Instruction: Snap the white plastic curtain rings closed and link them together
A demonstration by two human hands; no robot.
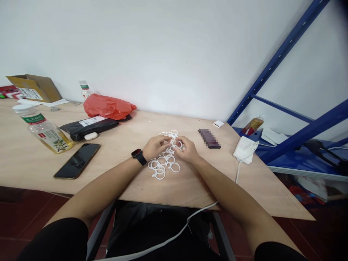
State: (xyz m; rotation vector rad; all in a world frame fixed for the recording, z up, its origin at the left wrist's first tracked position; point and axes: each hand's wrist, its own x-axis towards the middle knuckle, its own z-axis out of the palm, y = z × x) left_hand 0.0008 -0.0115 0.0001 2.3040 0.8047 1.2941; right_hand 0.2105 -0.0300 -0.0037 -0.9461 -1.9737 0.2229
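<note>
A heap of several white plastic rings (164,161) lies on the wooden table (190,185) in front of me. My left hand (155,146), with a black watch on the wrist, rests at the heap's left side, fingers curled and pinched on a ring. My right hand (187,149) sits at the heap's right side, fingers also curled and pinching a ring. The two hands meet over the heap's far part, fingertips almost touching.
A black phone (77,160) lies at the left, with a tipped drink bottle (45,131), a black parcel (89,127), a red bag (107,106) and a cardboard box (34,87) behind. A white charger (244,149) with cable is at the right, next to blue shelving (293,127).
</note>
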